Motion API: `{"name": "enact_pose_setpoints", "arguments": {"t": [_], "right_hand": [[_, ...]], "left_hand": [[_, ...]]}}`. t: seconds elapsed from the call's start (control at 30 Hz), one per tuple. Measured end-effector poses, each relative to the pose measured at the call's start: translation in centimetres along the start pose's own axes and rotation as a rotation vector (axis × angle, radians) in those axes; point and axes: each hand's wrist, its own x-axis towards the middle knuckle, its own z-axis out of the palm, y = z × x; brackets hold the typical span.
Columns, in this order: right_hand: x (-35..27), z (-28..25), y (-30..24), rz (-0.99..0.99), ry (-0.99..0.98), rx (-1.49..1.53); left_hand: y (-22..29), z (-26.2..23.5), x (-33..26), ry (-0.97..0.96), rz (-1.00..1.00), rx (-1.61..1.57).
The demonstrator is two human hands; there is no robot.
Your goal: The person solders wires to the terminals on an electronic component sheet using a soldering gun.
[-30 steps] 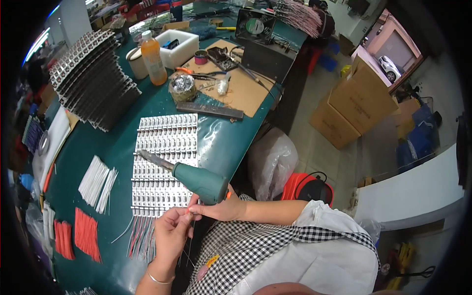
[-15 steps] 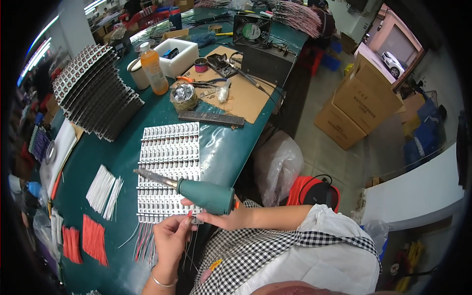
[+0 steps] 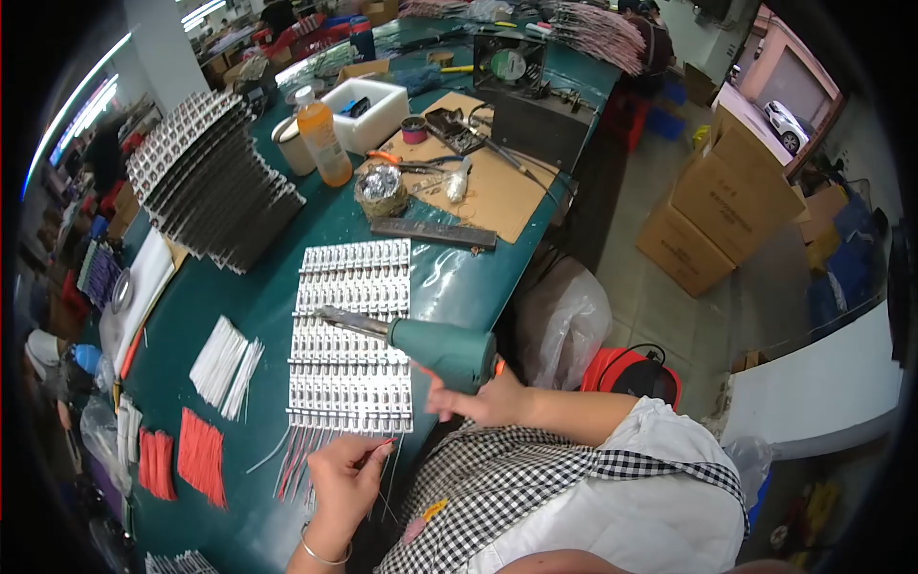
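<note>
My right hand (image 3: 488,397) is wrapped round a green soldering gun (image 3: 445,352), its metal barrel pointing left over a panel of small white circuit boards (image 3: 349,402). Close to the panel's lower right corner, my left hand (image 3: 344,483) is closed in a pinch on a thin wire; a bit of red shows at the fingertips. Several thin red and white wires (image 3: 298,464) hang from the panel's lower edge, beside my left hand. Something thin and reddish shows by my right fingers, too small to name.
White wires (image 3: 218,356) and red wires (image 3: 201,454) lie in bundles at left. Stacked panels (image 3: 215,182) stand behind them. Farther back are a dark metal bar (image 3: 435,232), an orange bottle (image 3: 323,143) and a white foam box (image 3: 382,113). Cartons (image 3: 727,206) stand on the floor at right.
My right hand with the soldering gun has drawn away from my left hand, so a gap shows between them. My left hand stays pinched by the panel's lower edge. The whole view has shifted slightly.
</note>
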Motion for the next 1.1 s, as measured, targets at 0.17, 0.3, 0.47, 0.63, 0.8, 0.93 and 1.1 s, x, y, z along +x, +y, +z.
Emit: {"name": "enact_pose_setpoints", "arguments": {"t": [0.17,0.3,0.47,0.63,0.8,0.93,1.1], "right_hand": [[-2.3,-3.7,-1.6,0.035,0.037,-0.6],[-4.1,-6.2,-4.9,-0.156,-0.012,-0.657],[-5.9,-5.8,-5.1,0.214,-0.12,-0.116],[-7.7,-5.0,-2.2,0.311,-0.132,0.035],[-7.6,-4.4,-1.7,0.371,-0.123,-0.094],[-8.8,-4.0,-2.0,0.43,-0.084,-0.075],[-8.6,-3.7,-1.9,0.398,-0.117,-0.21]], "left_hand": [[-2.9,0.3,-2.5,0.094,0.294,0.543],[-4.9,0.5,-2.0,0.17,0.313,0.566],[-5.2,0.9,-1.6,0.238,0.354,0.528],[-6.5,1.8,-2.3,0.239,0.418,0.54],[-6.7,2.4,-2.0,0.315,0.415,0.529],[-6.3,2.9,-2.5,0.337,0.375,0.566],[-6.5,2.8,-2.3,0.419,0.338,0.569]]}}
